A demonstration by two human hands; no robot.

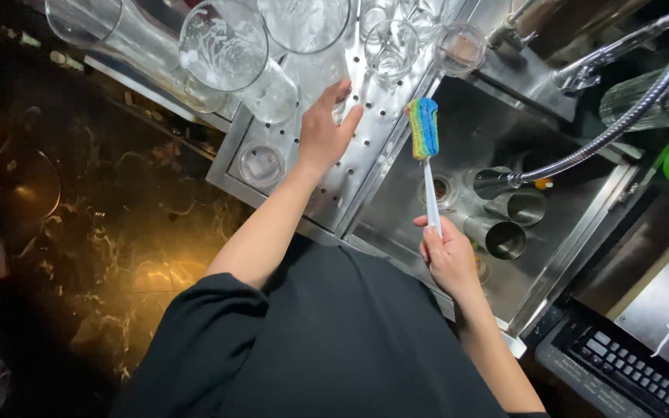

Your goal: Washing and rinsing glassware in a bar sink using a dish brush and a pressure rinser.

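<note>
I see my right hand [448, 255] with fingers wrapped around the white handle of a rainbow-striped sponge brush [424, 128], held upright over the steel sink [582, 232]. My left hand [325, 128] reaches out, fingers loosely spread, touching a clear glass [319, 73] on the perforated drainboard [373, 131].

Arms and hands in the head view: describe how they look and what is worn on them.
Both hands, left hand and right hand, are bare: no gloves, and no rings or watch that can be made out. The forearms are uncovered. A black sleeve covers the left upper arm, part of a loose black top. The right arm shows no sleeve within the frame.
</note>
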